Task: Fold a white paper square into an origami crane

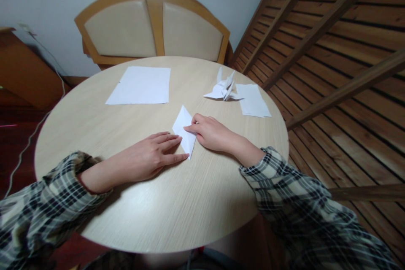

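A white sheet of paper folded into a narrow diamond (181,121) lies flat on the round table (177,202), its long axis pointing away from me. My left hand (153,154) rests palm down at the diamond's lower left edge, fingers stretched out and apart, with fingertips touching the paper near its left side and its near point. From the right, my right hand (213,133) presses its thumb onto the middle of the paper. Its other fingers are curled at the right edge and partly hidden, so the hand is closed on that side of the paper.
Beyond the diamond, larger white sheets (142,85) lie at the far left. Folded paper cranes (224,87) sit bunched at the far right, beside smaller white sheets (253,100). A padded wooden headboard (158,25) stands behind the table, and a slatted wooden wall (341,71) on the right.
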Motion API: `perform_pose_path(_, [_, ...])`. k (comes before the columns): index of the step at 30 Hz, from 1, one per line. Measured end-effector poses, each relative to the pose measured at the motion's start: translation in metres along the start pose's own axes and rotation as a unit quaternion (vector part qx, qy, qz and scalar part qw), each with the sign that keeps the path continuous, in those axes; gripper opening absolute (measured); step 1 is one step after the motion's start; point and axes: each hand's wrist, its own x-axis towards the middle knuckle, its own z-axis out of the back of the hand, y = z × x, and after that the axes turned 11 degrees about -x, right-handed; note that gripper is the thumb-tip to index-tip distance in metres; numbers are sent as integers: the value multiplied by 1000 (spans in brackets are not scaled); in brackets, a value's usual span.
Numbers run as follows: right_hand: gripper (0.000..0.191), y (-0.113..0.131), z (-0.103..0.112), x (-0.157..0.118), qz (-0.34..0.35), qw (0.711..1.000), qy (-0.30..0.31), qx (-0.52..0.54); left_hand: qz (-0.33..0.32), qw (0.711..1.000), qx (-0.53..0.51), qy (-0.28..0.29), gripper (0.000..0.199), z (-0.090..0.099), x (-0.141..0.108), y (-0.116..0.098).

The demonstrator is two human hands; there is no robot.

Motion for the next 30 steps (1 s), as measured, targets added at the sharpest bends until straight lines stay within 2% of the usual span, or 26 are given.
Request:
perform_pose_path(4, [38,-1,-2,-1,1,1000,-2,1,-48,999,-21,-6,36,5,1,-5])
perform_pose_path(7, [39,-2,-2,0,5,1000,-2,-1,-79,995,-30,-44,34,6,2,-7])
perform_pose_path(9, [39,-2,-3,1,6,1000,-3,1,-76,994,-25,-74,34,2,5,-5])
perform_pose_path(12, [37,-3,-4,2,9,1000,-3,3,-52,994,-15,-91,39,-9,10,0])
perform_pose_path(15, [37,-3,-4,2,10,1000,-4,1,-34,996,-47,-65,43,-16,12,4])
perform_pose_path(19, [39,-2,-4,2,3,1000,-4,0,-39,996,-69,-33,43,-16,10,6])
perform_pose_path(23, [38,-2,-4,2,0,1000,-10,14,-63,994,-84,-24,44,-11,9,2])
perform_pose_path(28, [33,-12,-8,3,14,998,-21,59,-59,993,-100,-29,46,-10,10,-1])
perform_pose_path(30, [51,-17,-11,4,33,996,-18,79,-55,992,-110,-34,45,-10,10,-2])
